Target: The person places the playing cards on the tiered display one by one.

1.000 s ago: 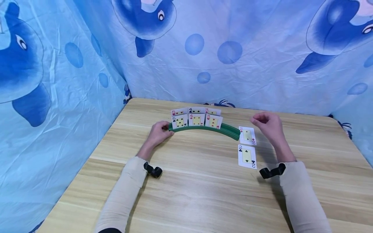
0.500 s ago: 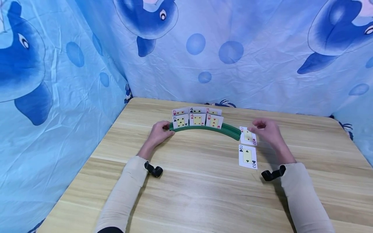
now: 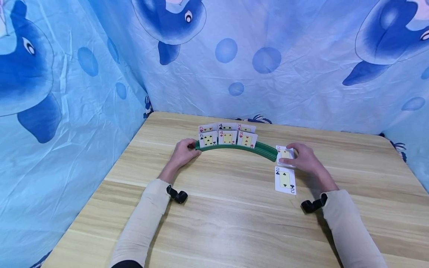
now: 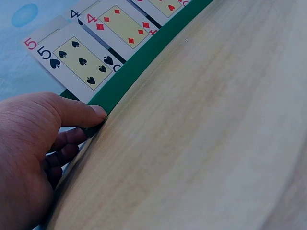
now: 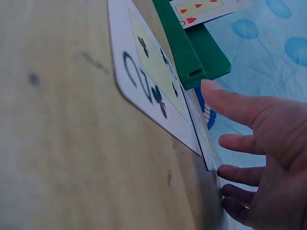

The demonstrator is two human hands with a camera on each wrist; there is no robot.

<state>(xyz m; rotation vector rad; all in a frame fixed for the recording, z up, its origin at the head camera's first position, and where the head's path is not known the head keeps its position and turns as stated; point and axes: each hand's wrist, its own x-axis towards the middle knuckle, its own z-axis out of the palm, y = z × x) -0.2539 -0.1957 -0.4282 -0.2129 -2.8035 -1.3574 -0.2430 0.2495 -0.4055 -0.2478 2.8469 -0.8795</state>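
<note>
A curved green card holder (image 3: 264, 150) stands on the table, bearing two rows of upright playing cards (image 3: 227, 137). Fives, fours and threes face me in them. With thumb and fingers my left hand (image 3: 182, 153) grips the holder's left end; the left wrist view shows the thumb on its front edge beside the five of spades (image 4: 82, 62). Past the holder's right end lies the two of diamonds (image 3: 280, 153), face up. Over that card my right hand (image 3: 304, 159) spreads its thumb and fingers; whether they touch it I cannot tell. Nearer me is the two of clubs (image 3: 285, 180), also flat.
The wooden table (image 3: 214, 219) extends in front of the holder and to both sides. Behind it hangs a blue curtain (image 3: 248, 100) with whale pictures, and more of it runs along the left. Black wrist cameras (image 3: 314, 206) sit on both sleeves.
My right hand has moved left and toward me, from beside the two of diamonds to over it, and its thumb and fingers have spread apart. The left hand keeps its grip.
</note>
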